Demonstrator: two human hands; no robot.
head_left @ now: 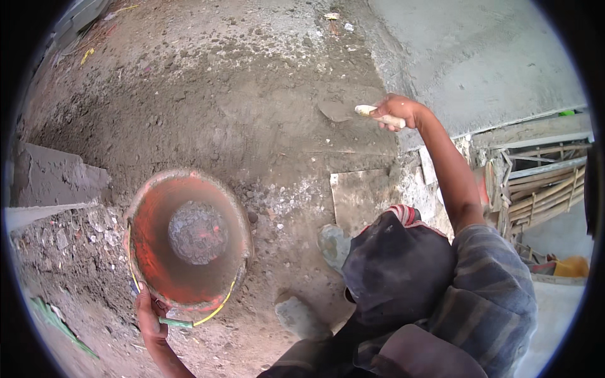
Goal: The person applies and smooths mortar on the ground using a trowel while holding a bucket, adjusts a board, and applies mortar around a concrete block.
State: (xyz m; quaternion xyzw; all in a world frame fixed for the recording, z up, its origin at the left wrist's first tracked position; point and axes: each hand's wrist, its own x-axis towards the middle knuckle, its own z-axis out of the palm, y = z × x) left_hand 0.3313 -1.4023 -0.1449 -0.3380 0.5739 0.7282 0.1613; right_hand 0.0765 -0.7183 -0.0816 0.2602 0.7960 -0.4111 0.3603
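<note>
My right hand [398,112], reaching forward from a plaid sleeve, is closed around the pale handle [381,117] of a trowel. The trowel's blade [336,111] lies flat on a strip of wet grey-brown mortar [252,120] and is coated with it. At the lower left my left hand [150,312] grips the near rim of an orange bucket [148,233]; some of its fingers are hidden by the rim. The bucket stands tilted, with grey mortar residue [198,233] at its bottom. Beside my left hand hangs the bucket's yellow wire handle with a green grip [176,323].
A smooth grey cement slab [485,57] borders the mortar at upper right. A flat board [359,198] lies below the strip. Two mud-grey feet [302,317] and a dark cloth-covered form [400,271] are nearby. A concrete block [57,176] stands left; bundled sticks [548,189] lie right.
</note>
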